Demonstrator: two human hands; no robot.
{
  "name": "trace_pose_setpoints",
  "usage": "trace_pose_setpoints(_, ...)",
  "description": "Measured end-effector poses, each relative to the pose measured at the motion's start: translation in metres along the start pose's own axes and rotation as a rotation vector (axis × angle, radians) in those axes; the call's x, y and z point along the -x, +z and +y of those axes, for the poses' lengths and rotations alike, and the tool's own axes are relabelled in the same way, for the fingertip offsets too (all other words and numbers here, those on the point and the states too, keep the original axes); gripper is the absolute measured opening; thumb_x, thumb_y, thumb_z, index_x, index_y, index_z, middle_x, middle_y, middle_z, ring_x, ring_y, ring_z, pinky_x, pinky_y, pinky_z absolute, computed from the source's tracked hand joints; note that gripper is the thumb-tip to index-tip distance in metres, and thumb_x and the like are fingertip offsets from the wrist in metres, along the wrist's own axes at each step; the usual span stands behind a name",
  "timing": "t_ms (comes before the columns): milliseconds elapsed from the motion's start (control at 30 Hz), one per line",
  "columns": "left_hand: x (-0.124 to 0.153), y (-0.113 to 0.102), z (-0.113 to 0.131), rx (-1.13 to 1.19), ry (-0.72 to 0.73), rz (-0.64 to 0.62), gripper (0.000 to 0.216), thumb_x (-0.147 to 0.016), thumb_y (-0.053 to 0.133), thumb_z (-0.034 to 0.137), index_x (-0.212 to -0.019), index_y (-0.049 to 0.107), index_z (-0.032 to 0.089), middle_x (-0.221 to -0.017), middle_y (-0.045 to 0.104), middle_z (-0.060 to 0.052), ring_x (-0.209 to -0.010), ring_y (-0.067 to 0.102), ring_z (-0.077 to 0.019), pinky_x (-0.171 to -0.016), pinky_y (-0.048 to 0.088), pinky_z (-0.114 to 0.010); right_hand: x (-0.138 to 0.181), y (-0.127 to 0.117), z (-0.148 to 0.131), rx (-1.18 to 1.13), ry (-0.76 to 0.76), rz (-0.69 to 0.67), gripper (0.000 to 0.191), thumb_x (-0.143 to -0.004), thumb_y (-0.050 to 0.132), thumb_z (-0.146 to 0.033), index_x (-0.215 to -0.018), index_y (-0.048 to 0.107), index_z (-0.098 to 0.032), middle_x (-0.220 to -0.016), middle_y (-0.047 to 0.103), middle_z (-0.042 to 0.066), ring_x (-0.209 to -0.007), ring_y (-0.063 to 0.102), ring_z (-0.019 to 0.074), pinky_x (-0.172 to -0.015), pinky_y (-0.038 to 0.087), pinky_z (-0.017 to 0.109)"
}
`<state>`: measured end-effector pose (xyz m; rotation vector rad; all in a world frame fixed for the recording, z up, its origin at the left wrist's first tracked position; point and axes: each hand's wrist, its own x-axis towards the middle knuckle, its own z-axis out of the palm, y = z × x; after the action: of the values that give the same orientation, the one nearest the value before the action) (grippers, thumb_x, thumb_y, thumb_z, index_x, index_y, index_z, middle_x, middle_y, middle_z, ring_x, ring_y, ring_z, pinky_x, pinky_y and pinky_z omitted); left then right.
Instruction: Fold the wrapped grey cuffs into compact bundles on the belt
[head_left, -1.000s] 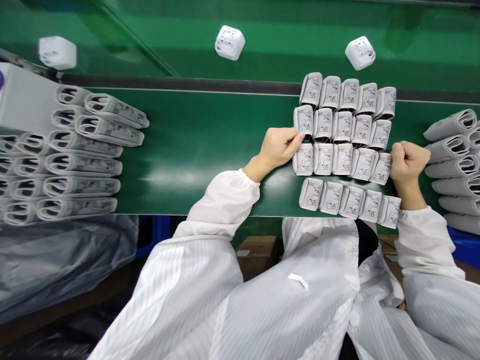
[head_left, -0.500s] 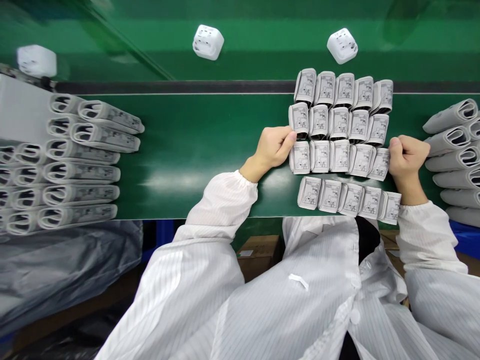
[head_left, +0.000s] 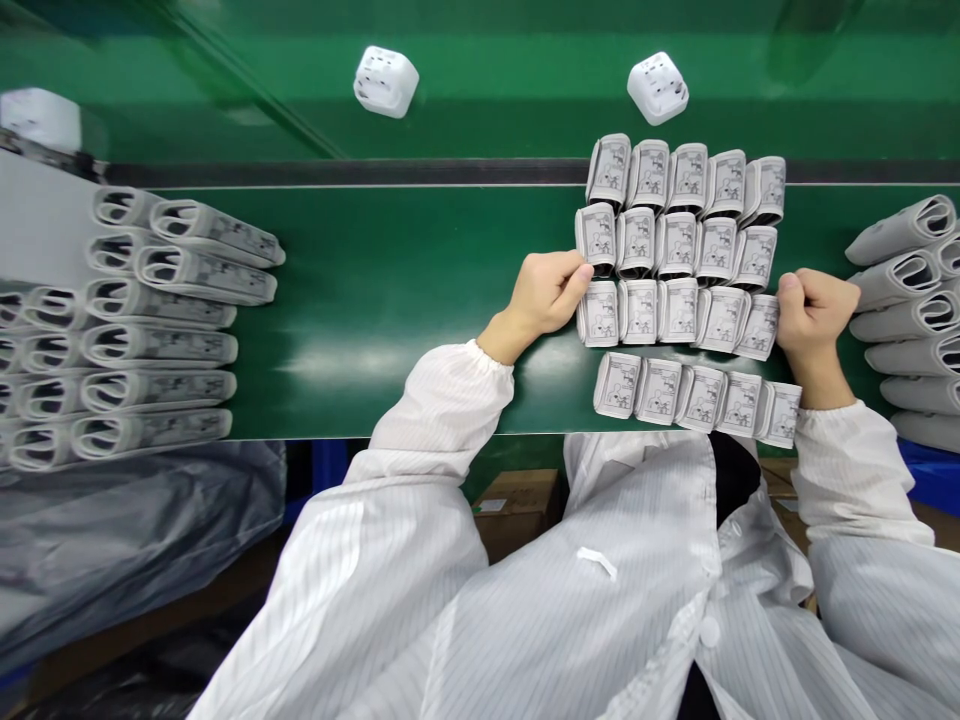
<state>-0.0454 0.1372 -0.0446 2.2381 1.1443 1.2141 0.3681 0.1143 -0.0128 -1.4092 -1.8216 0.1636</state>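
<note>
The white adapters (head_left: 385, 82) have slid left along the green belt (head_left: 510, 90). The left hand (head_left: 546, 293) and right hand (head_left: 816, 312), grips curled closed, flank row 3 of the folded leaflets (head_left: 679, 312), 4 rows of 5 on the counter (head_left: 375, 290); below, a cardboard box (head_left: 517, 512) hides any contents.

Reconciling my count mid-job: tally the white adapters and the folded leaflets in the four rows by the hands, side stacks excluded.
White adapters: 3
Folded leaflets in the four rows: 20
Total: 23
</note>
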Motion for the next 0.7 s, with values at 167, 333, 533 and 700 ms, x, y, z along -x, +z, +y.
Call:
trace_pose_setpoints(167, -0.0012, 0.0013, 0.0013, 0.02, 0.001, 0.008, 0.068, -0.12, 0.038, 0.076, -0.075, 0.048, 0.026, -0.061, 0.052, -0.001, -0.056, 0.048, -0.0181, -0.061, 0.035, -0.04, -0.0019, 0.0014, 0.0005, 0.008, 0.004, 0.002, 0.066, -0.102, 0.065, -0.055, -0.059, 0.022, -0.03, -0.053, 0.024, -0.002, -0.053, 0.024, 0.0149, -0.063, 0.017, 0.044)
trace_pose_setpoints(333, -0.0041, 0.0005, 0.0039, 0.028, -0.008, 0.019, 0.067, -0.118, 0.048, 0.077, -0.078, 0.058, 0.025, -0.062, 0.055, 0.0, -0.056, 0.05, -0.0166, -0.06, 0.036, -0.038, -0.0012, 0.0007, 0.0002, -0.01, -0.02, 0.009, 0.07, -0.107, 0.062, -0.062, -0.06, 0.022, -0.031, -0.054, 0.024, -0.002, -0.055, 0.023, 0.015, -0.065, 0.016, 0.045)
trace_pose_setpoints(533, -0.0035, 0.0006, 0.0003, 0.037, 0.007, 0.022, 0.067, -0.118, 0.049, 0.078, -0.077, 0.057, 0.025, -0.06, 0.054, 0.0, -0.055, 0.05, -0.016, -0.057, 0.035, -0.037, 0.0018, 0.0, -0.0001, 0.049, 0.091, -0.074, 0.074, -0.113, 0.051, -0.07, -0.061, 0.019, -0.028, -0.055, 0.025, 0.003, -0.062, 0.026, 0.0204, -0.069, 0.02, 0.048)
trace_pose_setpoints(700, -0.0005, 0.0002, -0.0014, 0.033, 0.012, 0.034, 0.066, -0.119, 0.046, 0.076, -0.076, 0.054, 0.025, -0.06, 0.054, -0.001, -0.055, 0.049, -0.0166, -0.057, 0.035, -0.039, 0.0021, -0.0008, -0.0031, 0.041, 0.099, -0.067, 0.074, -0.111, 0.048, -0.073, -0.06, 0.02, -0.027, -0.055, 0.026, 0.005, -0.061, 0.026, 0.021, -0.069, 0.019, 0.049)
